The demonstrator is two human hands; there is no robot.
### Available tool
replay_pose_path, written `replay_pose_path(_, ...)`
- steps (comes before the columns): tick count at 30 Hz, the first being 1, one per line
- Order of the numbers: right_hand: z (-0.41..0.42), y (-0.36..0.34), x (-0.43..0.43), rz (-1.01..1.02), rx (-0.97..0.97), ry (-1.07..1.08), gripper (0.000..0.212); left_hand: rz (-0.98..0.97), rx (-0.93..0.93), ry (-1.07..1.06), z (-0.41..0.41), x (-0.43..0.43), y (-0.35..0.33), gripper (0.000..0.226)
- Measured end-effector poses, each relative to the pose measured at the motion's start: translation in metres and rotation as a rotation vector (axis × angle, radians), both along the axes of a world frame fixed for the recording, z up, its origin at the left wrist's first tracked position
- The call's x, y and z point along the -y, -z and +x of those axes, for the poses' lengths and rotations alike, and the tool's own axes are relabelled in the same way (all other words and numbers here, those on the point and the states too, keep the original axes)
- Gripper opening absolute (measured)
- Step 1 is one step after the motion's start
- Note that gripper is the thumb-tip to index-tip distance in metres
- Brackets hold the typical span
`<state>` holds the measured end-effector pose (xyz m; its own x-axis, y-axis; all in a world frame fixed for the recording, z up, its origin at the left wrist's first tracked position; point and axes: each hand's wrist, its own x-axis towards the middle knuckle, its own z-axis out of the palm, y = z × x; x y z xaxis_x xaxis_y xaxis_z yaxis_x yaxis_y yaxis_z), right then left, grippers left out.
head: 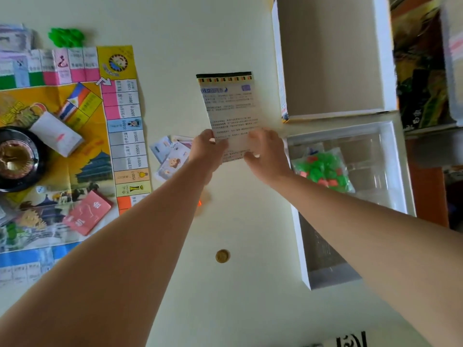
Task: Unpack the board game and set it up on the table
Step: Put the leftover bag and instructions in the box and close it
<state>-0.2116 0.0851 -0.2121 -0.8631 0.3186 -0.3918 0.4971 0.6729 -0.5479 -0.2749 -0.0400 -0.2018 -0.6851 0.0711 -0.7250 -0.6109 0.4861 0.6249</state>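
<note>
Right, both hands are on the rule sheet (229, 106). Left hand (209, 150) pinches its lower left edge. Right hand (266, 152) is motion-blurred but looks to grip the lower right edge. The sheet runs away from the hands, print facing the person, probably so it can be read or carried flat without creasing.

Game board (75, 151) lies unfolded well left of the left hand. Red card deck (87, 212), white deck (59, 136) and black spinner (15, 159) sit on it, so that side looks mostly set up. Loose cards (169, 156) lie just left of the left hand.

Box tray (395, 156) is just right of the right hand. Bag of green and red pieces (323, 169) is inside, not yet unpacked. My guess: park the sheet, then take the bag.
</note>
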Motion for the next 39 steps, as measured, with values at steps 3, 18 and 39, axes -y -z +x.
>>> replay_pose_path(3, -0.004, -0.010, 0.002, -0.161, -0.063, 0.221, 0.050, 0.042, -0.123, 0.059, 0.008, 0.003, -0.013, 0.020)
replay_pose_path(18, 0.081, -0.033, -0.006, -0.372, 0.040, 0.454, 0.025, -0.466, -0.099, 0.321, 0.201, 0.065, -0.012, 0.024)
replay_pose_path(39, 0.141, -0.060, -0.018, -0.667, -0.033, 0.414, 0.025, -0.338, -0.118, 0.145, 0.227, 0.056, -0.018, 0.010)
